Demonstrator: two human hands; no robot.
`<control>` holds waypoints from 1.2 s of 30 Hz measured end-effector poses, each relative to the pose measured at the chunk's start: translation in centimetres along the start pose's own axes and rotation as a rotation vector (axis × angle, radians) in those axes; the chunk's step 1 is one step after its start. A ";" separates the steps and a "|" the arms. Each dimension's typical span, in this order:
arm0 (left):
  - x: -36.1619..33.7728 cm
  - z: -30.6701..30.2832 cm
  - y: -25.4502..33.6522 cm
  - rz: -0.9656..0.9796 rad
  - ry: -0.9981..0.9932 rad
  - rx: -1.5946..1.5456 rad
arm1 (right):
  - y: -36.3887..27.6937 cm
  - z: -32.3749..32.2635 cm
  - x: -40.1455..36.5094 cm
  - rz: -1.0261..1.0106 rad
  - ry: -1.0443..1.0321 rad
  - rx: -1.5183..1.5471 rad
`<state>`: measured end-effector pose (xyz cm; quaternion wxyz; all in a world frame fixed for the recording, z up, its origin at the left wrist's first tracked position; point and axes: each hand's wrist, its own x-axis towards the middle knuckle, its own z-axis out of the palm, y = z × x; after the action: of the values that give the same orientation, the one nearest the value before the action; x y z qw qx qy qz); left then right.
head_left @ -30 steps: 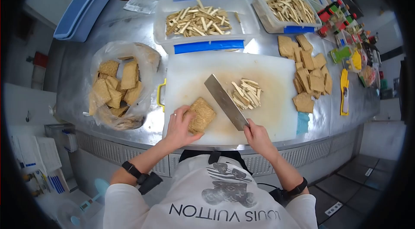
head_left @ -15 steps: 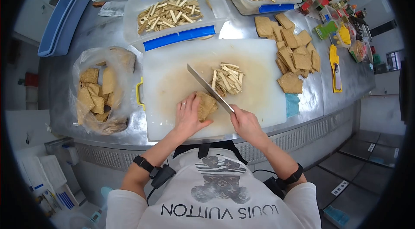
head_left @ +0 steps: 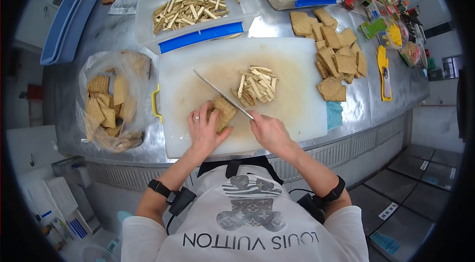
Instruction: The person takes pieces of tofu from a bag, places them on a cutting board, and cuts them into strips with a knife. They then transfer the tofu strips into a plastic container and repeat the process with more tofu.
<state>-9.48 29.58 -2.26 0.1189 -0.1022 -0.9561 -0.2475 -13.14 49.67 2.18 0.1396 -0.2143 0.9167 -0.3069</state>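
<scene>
Knife sits tight against the slab, lower centre of frame

Right hand [head_left: 267, 131] is closed around the knife [head_left: 220, 93], blade running up-left. Left hand [head_left: 203, 131] clamps the brown slab [head_left: 223, 112] onto the cutting board [head_left: 297, 64] with curled fingers, just left of the blade.

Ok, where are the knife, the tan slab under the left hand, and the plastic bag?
knife [head_left: 220, 93], head view, middle of the blade.
tan slab [head_left: 226, 108], head view, its uncovered top face.
plastic bag [head_left: 94, 66], head view, clear upper wall.

White cutting board [head_left: 292, 64] with yellow handle, tan tofu slab [head_left: 223, 112], silver cleaver [head_left: 217, 92], clear tub [head_left: 148, 14] with blue strip, yellow glove [head_left: 382, 64]
</scene>
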 end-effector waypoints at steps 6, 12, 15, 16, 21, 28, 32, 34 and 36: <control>1.5 1.3 -1.2 0.176 0.026 -0.109 | -0.4 -0.3 -0.1 -0.019 0.004 -0.063; 1.7 1.6 -1.7 0.195 0.060 -0.123 | -3.5 -3.5 -1.6 0.031 -0.137 -0.110; 1.6 1.7 -1.7 0.180 0.051 -0.126 | -3.4 -3.3 -1.7 0.042 -0.183 -0.138; 1.6 1.5 -1.7 0.177 0.048 -0.133 | -3.6 -3.4 -1.6 0.052 -0.193 -0.136; 1.6 1.8 -1.8 0.166 0.071 -0.157 | -2.7 -0.8 0.5 0.056 -0.169 -0.094; 1.6 1.5 -1.8 0.165 0.084 -0.190 | -3.1 -2.2 0.1 0.012 -0.135 -0.084; 1.2 1.9 -1.9 0.162 0.085 -0.180 | -4.1 -3.5 -1.1 0.073 -0.246 -0.106; 1.1 2.0 -2.0 0.150 0.081 -0.205 | -3.1 -1.3 0.0 0.029 -0.179 -0.103; 1.1 1.9 -2.1 0.148 0.075 -0.217 | -2.3 0.4 0.8 -0.008 -0.113 -0.098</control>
<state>-11.40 28.92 -4.50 0.1608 -0.1755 -0.9084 -0.3438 -12.97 47.40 3.22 0.1792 -0.2417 0.9205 -0.2494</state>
